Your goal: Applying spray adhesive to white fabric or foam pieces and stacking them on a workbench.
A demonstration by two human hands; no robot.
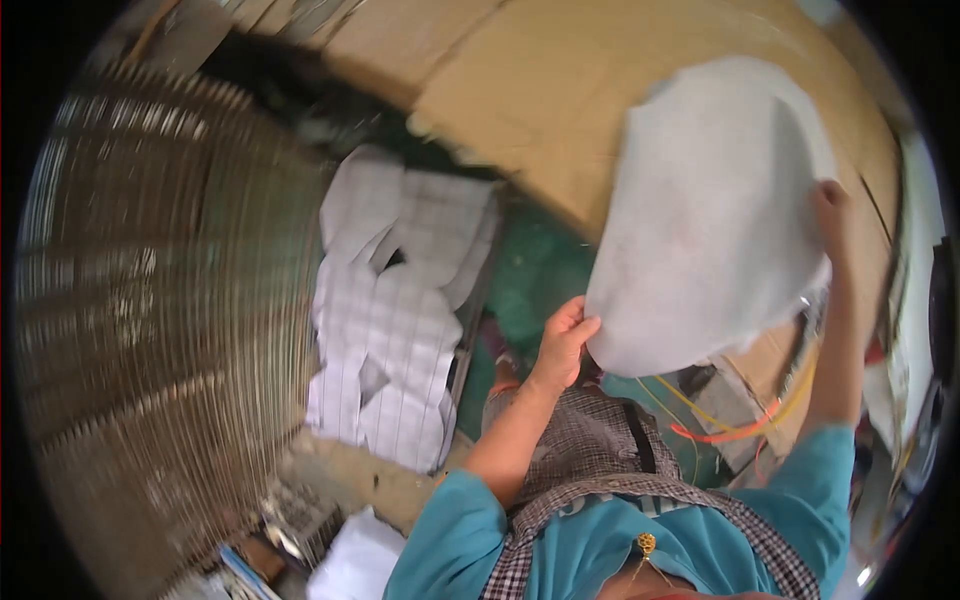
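Observation:
A large white sheet point(705, 220) with rounded edges, looking like thin cloth or soft sheeting, is spread between my two hands. Its far part lies over the cardboard-covered table point(530, 100). My left hand point(567, 345) pinches the sheet's near left edge between thumb and fingers. At the right edge my right hand point(832, 210) is closed on the sheet, its fingers partly hidden and a little blurred. The right side of the sheet curls up in a shaded fold.
To the left, several white cut pieces point(390, 310) lie on a low rack. Beside them stands a tall wire rack point(180, 270), blurred. Orange and yellow hoses point(740, 432) run near my right forearm. A white bundle point(357, 560) lies at the lower left.

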